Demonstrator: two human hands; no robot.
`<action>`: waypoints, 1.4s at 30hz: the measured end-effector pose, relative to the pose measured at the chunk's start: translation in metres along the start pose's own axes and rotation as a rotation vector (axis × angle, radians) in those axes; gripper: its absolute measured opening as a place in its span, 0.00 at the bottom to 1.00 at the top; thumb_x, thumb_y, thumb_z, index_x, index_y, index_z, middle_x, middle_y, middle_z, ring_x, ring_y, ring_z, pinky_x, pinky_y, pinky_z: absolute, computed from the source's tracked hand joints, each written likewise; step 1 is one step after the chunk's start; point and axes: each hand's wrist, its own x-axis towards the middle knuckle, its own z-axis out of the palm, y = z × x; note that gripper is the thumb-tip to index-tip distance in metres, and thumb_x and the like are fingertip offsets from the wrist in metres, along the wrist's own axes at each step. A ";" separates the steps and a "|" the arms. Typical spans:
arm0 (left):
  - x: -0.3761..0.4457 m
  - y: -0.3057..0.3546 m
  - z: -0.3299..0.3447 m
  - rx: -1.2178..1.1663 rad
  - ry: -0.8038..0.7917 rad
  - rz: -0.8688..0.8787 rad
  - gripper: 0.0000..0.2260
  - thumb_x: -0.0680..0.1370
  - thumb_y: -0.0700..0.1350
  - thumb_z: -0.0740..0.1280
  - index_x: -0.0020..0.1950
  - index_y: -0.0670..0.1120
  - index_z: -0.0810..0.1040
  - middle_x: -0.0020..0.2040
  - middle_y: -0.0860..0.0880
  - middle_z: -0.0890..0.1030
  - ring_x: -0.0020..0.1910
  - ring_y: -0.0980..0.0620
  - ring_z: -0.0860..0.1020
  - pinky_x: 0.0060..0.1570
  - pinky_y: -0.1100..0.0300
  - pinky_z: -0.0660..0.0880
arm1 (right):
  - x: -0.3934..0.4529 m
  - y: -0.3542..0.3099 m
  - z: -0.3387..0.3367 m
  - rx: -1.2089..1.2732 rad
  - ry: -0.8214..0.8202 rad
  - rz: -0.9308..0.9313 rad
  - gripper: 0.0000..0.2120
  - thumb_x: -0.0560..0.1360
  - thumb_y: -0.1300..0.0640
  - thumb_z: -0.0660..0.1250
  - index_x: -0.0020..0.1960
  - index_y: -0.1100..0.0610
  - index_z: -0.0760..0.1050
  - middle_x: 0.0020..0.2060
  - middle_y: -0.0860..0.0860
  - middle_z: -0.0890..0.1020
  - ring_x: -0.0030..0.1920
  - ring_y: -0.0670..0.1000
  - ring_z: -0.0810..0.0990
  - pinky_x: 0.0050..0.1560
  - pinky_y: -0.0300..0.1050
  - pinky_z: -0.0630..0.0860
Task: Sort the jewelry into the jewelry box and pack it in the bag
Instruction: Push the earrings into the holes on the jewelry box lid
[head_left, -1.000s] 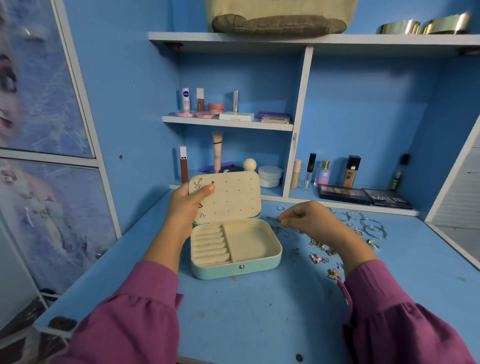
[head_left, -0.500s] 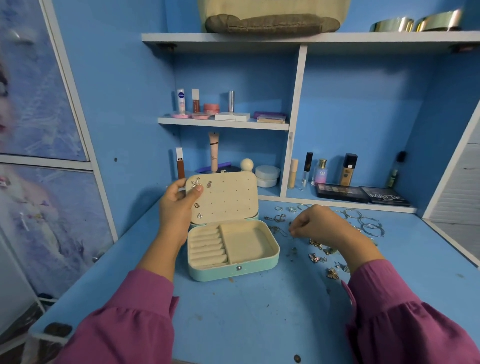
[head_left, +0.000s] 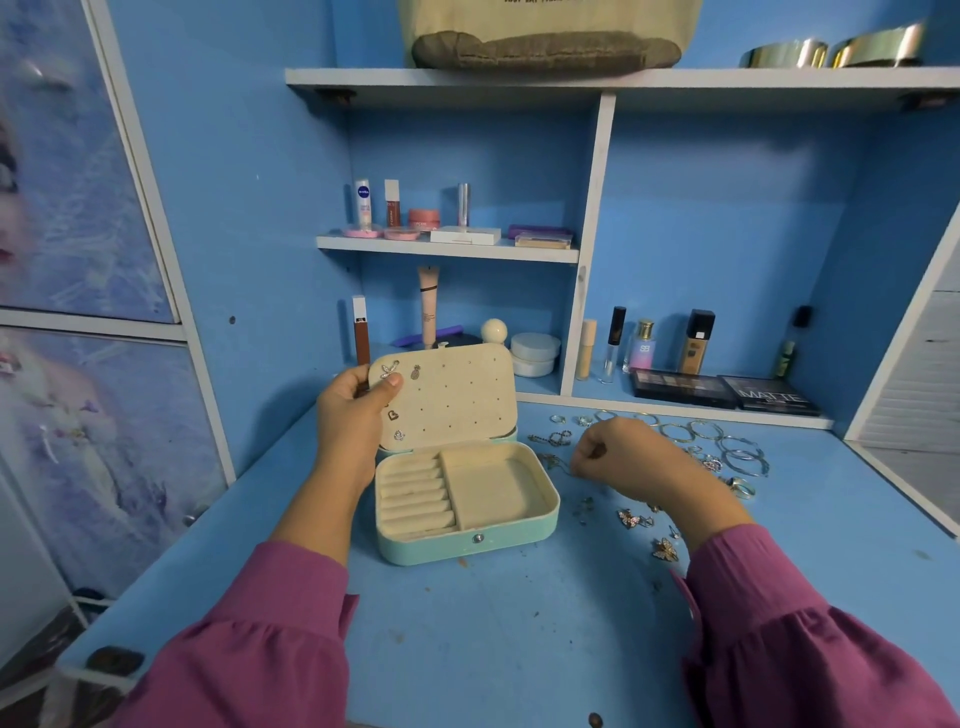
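Early days, I'd say: four stud earrings (head_left: 399, 400) pinned in the lid of the mint jewelry box (head_left: 467, 540), trays bare. Left hand (head_left: 353, 410) grips the lid's left edge; right hand (head_left: 623, 457) is curled over the loose jewelry (head_left: 675, 467), can't tell if it's pinching anything. Bag (head_left: 540, 36) waits on the far top shelf.

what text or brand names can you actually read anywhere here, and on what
"NIVEA": round blue logo on the white tube on the middle shelf.
"MATTE": lid of the black palette on the lower shelf, right.
"SB": pink-blue bottle on the lower shelf; small, so uncertain.
Print on the bag on the top shelf: cut off by the frame, unreadable.
Small print on the other tubes, jars and bottles: too small to read.
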 end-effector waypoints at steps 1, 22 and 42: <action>0.000 0.001 0.000 0.007 -0.006 -0.003 0.07 0.76 0.37 0.68 0.54 0.42 0.79 0.45 0.47 0.83 0.40 0.52 0.81 0.30 0.64 0.77 | 0.001 -0.001 0.001 0.016 0.019 -0.006 0.06 0.75 0.56 0.65 0.45 0.57 0.79 0.39 0.48 0.80 0.32 0.43 0.72 0.30 0.36 0.67; 0.003 0.007 -0.001 0.048 -0.049 0.021 0.03 0.77 0.38 0.67 0.46 0.45 0.80 0.42 0.47 0.82 0.39 0.54 0.80 0.33 0.66 0.77 | 0.025 -0.073 0.036 0.415 0.224 -0.254 0.03 0.76 0.56 0.66 0.44 0.52 0.79 0.35 0.40 0.75 0.36 0.39 0.70 0.36 0.31 0.65; 0.005 0.008 -0.018 0.088 -0.190 0.074 0.16 0.72 0.27 0.68 0.56 0.42 0.78 0.44 0.47 0.83 0.39 0.58 0.81 0.40 0.67 0.77 | 0.059 -0.124 0.064 0.265 0.483 -0.194 0.09 0.78 0.51 0.64 0.55 0.49 0.81 0.53 0.48 0.78 0.56 0.52 0.70 0.53 0.45 0.62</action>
